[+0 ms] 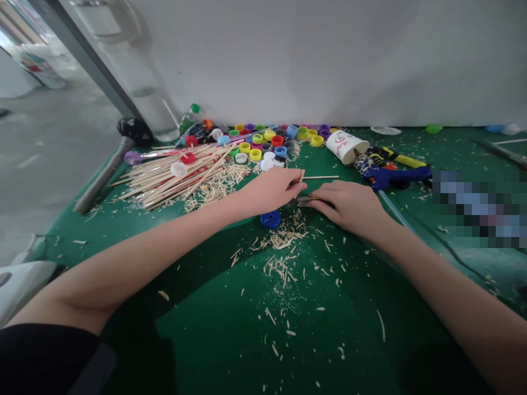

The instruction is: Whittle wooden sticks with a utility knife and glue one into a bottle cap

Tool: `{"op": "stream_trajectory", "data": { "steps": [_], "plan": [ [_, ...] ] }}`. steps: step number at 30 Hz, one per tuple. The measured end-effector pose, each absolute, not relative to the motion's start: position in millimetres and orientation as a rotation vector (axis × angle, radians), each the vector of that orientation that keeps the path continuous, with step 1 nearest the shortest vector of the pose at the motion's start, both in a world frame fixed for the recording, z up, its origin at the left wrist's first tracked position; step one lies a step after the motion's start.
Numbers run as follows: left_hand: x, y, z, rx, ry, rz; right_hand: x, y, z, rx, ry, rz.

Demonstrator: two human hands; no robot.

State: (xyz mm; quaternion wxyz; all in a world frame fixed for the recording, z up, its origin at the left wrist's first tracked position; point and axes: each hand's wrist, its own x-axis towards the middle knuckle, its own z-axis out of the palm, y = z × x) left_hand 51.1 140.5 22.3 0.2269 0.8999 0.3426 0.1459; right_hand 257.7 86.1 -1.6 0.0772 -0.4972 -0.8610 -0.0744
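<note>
My left hand (274, 191) is closed, thumb and fingers pinching a short piece of wooden stick (302, 175) whose end shows above the fingertips. My right hand (348, 206) is wrapped round what looks like a pair of pliers (303, 201); the grey metal jaws point left toward my left fingertips, and most of the handle is hidden in the palm. A thin wooden stick (323, 177) lies level just behind both hands. Below my left hand a blue bottle cap (270, 219) with a small hole rests on the green table (230, 340), beside wood shavings (284, 238).
At left lie a bundle of wooden sticks (164, 178) and a hammer (105, 170). Coloured bottle caps (277, 141) line the white wall (280, 60). On the right are a tipped paper cup (346, 146), a blue glue gun (397, 176) and a yellow-black tool (405, 159).
</note>
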Motion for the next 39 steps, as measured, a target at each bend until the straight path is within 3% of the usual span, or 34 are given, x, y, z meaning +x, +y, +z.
{"op": "stream_trajectory", "data": {
  "steps": [39],
  "plan": [
    [52.9,139.5,21.4,2.512,0.963,0.388,252.7,80.8,2.0,-1.636,-2.502,-0.177]
  ]
}}
